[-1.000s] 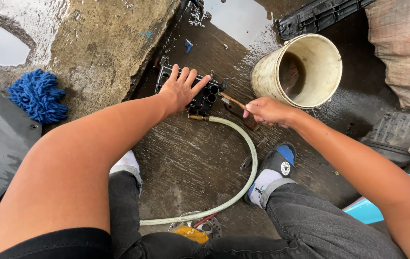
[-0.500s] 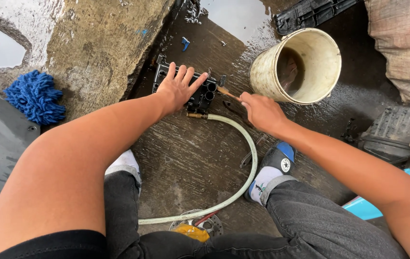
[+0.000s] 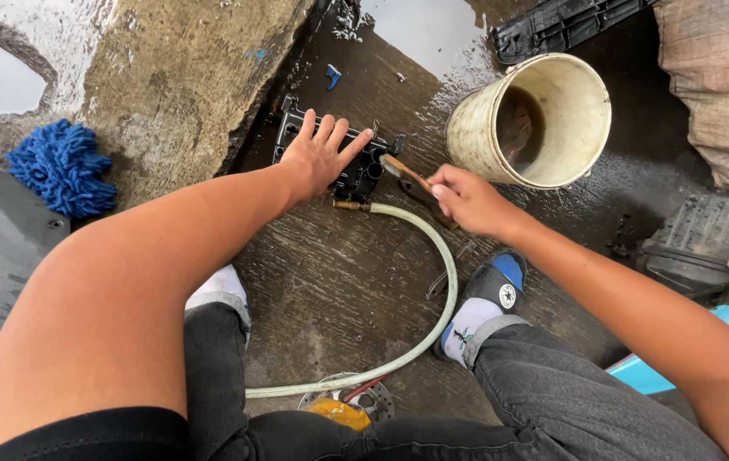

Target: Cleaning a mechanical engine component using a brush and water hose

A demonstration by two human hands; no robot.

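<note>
My left hand lies flat with fingers spread on a black plastic part resting on the wet ground. My right hand grips the wooden handle of a brush, its head touching the right end of the black part. A pale hose with a brass nozzle lies just below the part and curves back between my legs.
A cream bucket lies tilted on its side behind my right hand. A blue wash mitt sits at left on the concrete slab. Black plastic panels and a sack are at the right; puddles lie beyond.
My right hand has shifted left, bringing the brush head onto the black part's right end. My left hand stays pressed on the part.
</note>
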